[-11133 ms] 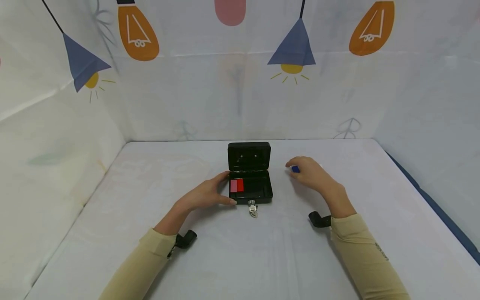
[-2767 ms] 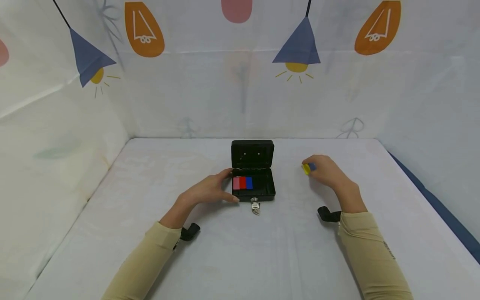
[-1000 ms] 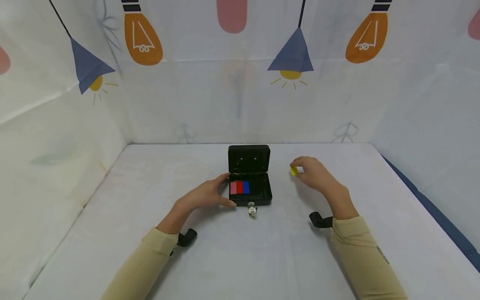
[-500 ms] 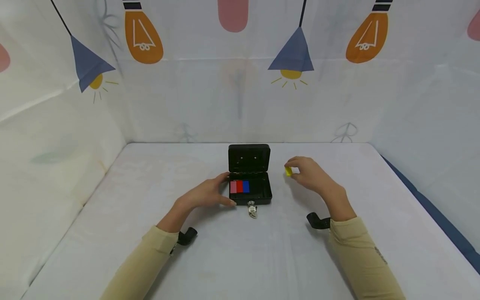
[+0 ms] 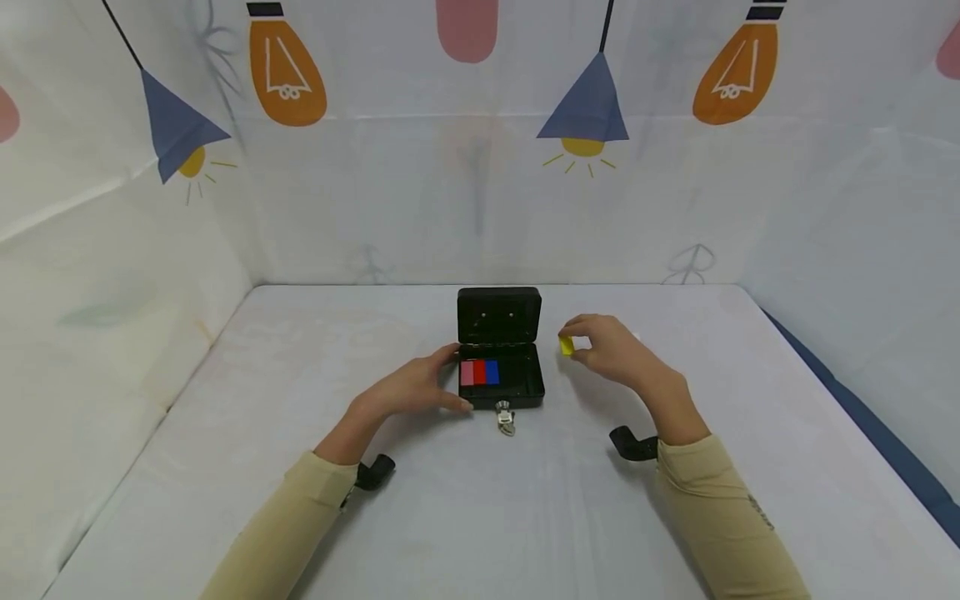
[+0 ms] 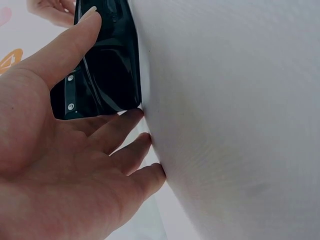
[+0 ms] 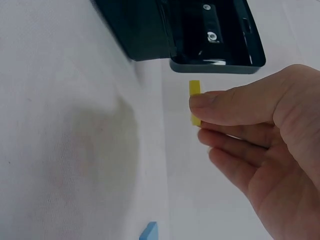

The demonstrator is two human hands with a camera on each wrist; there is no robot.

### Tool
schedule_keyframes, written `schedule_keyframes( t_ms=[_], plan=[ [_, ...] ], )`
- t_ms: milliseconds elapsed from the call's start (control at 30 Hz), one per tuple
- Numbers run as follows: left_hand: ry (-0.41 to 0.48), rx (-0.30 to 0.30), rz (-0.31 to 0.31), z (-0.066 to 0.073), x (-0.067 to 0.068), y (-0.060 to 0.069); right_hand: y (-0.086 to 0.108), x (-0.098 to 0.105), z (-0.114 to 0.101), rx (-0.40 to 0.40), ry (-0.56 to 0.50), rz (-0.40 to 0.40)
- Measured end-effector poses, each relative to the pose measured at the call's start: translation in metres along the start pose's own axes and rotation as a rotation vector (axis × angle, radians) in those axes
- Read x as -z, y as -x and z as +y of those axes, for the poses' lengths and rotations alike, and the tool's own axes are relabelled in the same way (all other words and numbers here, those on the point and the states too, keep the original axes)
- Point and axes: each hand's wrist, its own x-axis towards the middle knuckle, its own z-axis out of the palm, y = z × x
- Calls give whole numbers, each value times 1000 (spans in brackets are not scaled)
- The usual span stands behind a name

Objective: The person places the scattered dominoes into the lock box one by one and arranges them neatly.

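Yellow block (image 7: 195, 87) shows only in head and right wrist views.

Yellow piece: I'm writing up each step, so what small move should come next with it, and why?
Probably ease the yellow piece left until it is above the black box: the right hand pinches it outside the box, whose lid is open, with free room beside the blue piece.

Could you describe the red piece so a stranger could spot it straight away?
On the white table stands an open black box. Look inside its base, at the left in the head view. There the red piece sits in the middle of a row of three, between the pink piece and the blue piece.
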Motion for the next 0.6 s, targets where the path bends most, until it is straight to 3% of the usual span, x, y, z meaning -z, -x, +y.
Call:
schedule_keyframes(
  t_ms=[600],
  plan=[
    [10,4,2,0,-2,1,-4,-12,-22,49,-31,-24]
  ],
)
